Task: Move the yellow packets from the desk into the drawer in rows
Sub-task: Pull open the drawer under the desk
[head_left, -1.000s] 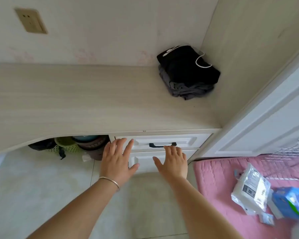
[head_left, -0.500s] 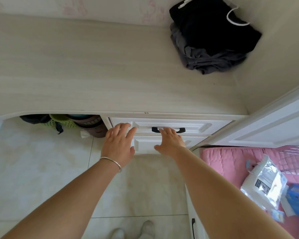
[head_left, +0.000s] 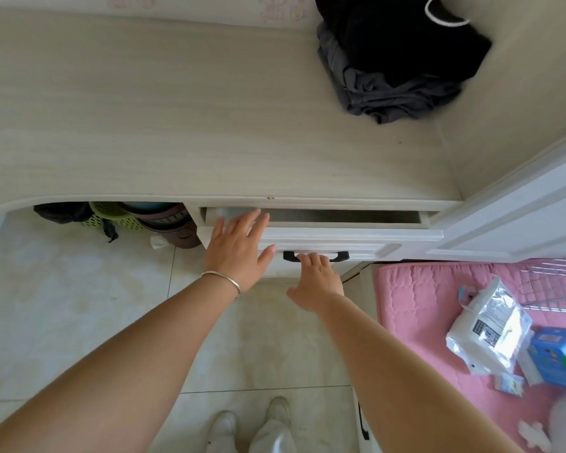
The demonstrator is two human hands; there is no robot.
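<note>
The white top drawer (head_left: 366, 238) under the pale wooden desk (head_left: 177, 119) stands pulled out a little, and a dark gap shows behind its front. My right hand (head_left: 317, 279) grips the black drawer handle (head_left: 340, 255) with its fingers curled over the bar. My left hand (head_left: 237, 248) lies flat with fingers spread against the drawer's left front corner. No yellow packets show on the desk or in the narrow gap. The drawer's inside is mostly hidden.
A pile of black and grey clothes (head_left: 402, 57) sits at the desk's back right corner. Baskets and bins (head_left: 138, 217) stand under the desk. A pink mat (head_left: 422, 308) on the right carries a white packet (head_left: 490, 331) and a blue box (head_left: 556, 358). A white door (head_left: 520, 217) borders the right.
My right hand has closed round the handle and the drawer has slid out a little. My left hand moved up onto the drawer's left corner. The view has tilted further down.
</note>
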